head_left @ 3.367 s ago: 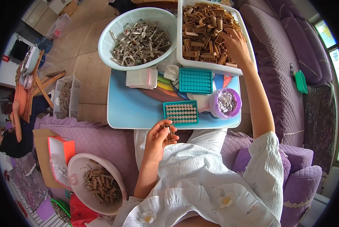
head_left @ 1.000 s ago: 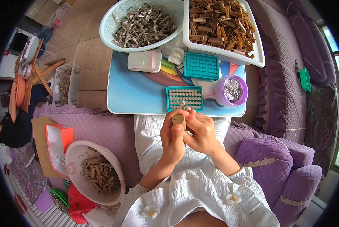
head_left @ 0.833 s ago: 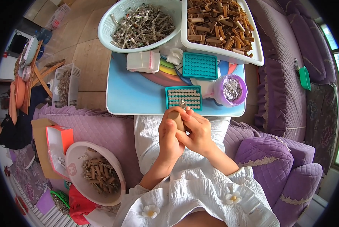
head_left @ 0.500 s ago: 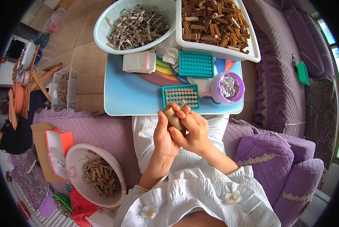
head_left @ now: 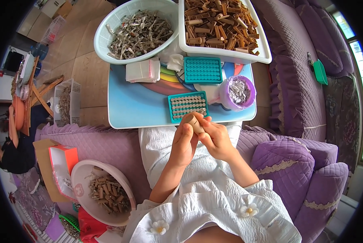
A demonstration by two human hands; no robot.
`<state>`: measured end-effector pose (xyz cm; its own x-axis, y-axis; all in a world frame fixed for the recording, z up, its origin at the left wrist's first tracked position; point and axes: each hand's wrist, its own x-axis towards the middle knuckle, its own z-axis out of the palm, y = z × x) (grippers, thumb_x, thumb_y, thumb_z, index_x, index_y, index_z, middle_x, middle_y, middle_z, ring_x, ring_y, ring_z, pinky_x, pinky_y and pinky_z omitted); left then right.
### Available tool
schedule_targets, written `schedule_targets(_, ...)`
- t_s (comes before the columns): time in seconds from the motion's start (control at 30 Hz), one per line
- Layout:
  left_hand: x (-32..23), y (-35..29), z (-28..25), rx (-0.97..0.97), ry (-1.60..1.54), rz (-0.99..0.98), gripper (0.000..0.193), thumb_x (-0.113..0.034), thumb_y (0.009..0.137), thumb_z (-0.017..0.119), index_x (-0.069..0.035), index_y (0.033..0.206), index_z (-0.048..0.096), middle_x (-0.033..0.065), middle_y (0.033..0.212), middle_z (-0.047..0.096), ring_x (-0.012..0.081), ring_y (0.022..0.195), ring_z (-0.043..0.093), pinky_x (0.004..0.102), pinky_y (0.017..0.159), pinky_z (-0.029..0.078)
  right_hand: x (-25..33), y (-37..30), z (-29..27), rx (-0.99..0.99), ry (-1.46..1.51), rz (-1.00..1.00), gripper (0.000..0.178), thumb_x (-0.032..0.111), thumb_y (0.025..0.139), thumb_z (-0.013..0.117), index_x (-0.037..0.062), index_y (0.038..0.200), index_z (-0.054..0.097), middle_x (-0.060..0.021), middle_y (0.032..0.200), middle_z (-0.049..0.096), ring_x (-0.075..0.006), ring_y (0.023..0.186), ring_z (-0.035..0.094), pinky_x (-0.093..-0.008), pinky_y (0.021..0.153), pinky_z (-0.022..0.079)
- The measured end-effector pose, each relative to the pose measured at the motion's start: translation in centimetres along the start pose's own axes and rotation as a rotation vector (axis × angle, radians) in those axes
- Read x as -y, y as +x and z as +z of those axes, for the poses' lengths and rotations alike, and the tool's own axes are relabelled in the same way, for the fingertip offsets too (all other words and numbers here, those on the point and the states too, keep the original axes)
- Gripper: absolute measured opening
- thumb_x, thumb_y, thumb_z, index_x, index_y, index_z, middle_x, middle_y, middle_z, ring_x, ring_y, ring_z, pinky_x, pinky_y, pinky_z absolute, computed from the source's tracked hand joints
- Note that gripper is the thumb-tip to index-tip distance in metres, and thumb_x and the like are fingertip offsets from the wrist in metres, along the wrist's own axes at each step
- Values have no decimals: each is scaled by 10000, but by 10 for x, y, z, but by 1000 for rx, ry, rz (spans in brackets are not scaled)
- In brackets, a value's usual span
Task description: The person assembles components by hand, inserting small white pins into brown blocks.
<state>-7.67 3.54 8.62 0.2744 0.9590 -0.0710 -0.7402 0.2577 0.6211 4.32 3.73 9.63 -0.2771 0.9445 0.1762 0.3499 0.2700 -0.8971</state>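
Over my lap, just in front of the table edge, both my hands are closed around a tan tube-shaped piece [head_left: 195, 124]. My left hand [head_left: 184, 141] grips it from the left side, thumb up. From the right, my right hand [head_left: 218, 139] presses it with thumb and fingers. A small clear, shiny bit [head_left: 203, 110] shows at its far end, partly hidden by fingers. Right behind the hands lies a teal tray [head_left: 170, 106] filled with rows of small round pale pieces. Farther back is a second teal grid tray [head_left: 202, 69].
On the blue table [head_left: 137, 109] stand a purple-lined tub [head_left: 252, 96] of silvery strips and a stack of clear bags [head_left: 139, 72]. Behind are a colander [head_left: 104, 44] of clear parts and a white bin [head_left: 266, 52] of brown shells. A pink basin [head_left: 82, 194] sits left; a person [head_left: 17, 146] is beyond.
The tan piece has turned in my hands and now points more toward me, with a dark slot showing. The view has shifted slightly, and my hands sit a little farther right relative to the near tray.
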Motion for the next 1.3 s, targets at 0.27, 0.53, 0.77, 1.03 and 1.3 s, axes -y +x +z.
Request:
schedule_targets(0.27,1,2,-8,-155,68,53,273,-296,867,429,-67,1014,406,23,825,454,144,841,508,309,795,421,-70,15,-90,-571,-584,131,59,50,729,561,25,774,591,-72,679,557,-138,563,509,-233,512,392)
schedule_targets(0.53,0,-1,-8,-89,70,-53,250,-283,884,386,-89,1040,402,30,838,485,142,764,540,243,618,463,-101,26,-103,-366,-993,134,98,106,695,575,62,776,608,-73,786,536,-239,754,504,-328,682,408)
schedule_targets(0.77,-1,4,-17,-142,-320,-157,280,-220,882,369,-31,1086,402,85,952,507,272,989,506,370,816,464,-104,26,-104,-341,-916,97,62,68,719,528,22,746,559,-112,765,508,-264,733,504,-348,662,413)
schedule_targets(1.03,-5,7,-23,-131,-522,-223,267,-196,884,364,-10,1071,399,99,989,509,299,1036,476,410,826,458,-91,24,-111,-412,-715,162,40,29,746,494,-3,770,500,-127,756,492,-255,643,526,-318,558,420)
schedule_targets(1.3,-18,3,-13,-119,-685,-319,275,-231,880,380,-37,1074,398,80,1074,490,300,1041,473,392,763,505,-40,33,-98,-430,-225,302,46,23,743,507,-17,755,524,-81,617,578,-96,534,579,-203,490,434)
